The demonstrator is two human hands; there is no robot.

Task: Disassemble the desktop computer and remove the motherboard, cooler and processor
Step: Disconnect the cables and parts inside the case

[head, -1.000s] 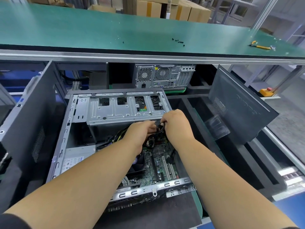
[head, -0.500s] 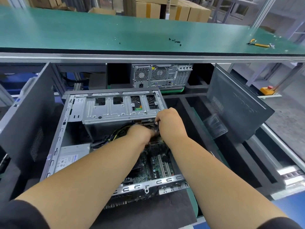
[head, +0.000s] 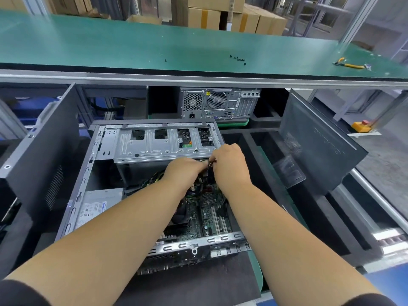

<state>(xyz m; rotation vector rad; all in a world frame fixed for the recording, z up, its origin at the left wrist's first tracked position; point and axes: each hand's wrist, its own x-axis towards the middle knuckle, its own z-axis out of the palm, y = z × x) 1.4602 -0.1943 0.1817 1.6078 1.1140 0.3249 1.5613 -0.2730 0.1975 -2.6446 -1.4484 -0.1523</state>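
An open desktop case [head: 88,173] lies on its side in front of me, with its silver drive cage [head: 163,146] at the far end. The green motherboard [head: 205,217] shows inside, and a black cooler [head: 180,214] is partly hidden under my left forearm. A grey power supply [head: 99,206] sits at the left. My left hand [head: 184,170] and my right hand [head: 229,164] meet just below the drive cage. Both pinch a black cable connector [head: 209,165] between them. The processor is hidden.
A second desktop tower [head: 220,102] stands behind, under the green bench [head: 154,40]. Detached side panels lean at the left [head: 42,155] and at the right [head: 318,142]. Several black screws [head: 238,59] and yellow-handled pliers [head: 351,65] lie on the bench. Black foam compartments [head: 276,173] lie to the right.
Both hands have stayed together at the cable connector under the drive cage, shifting slightly up towards the cage. My view has moved a little; the case has not moved.
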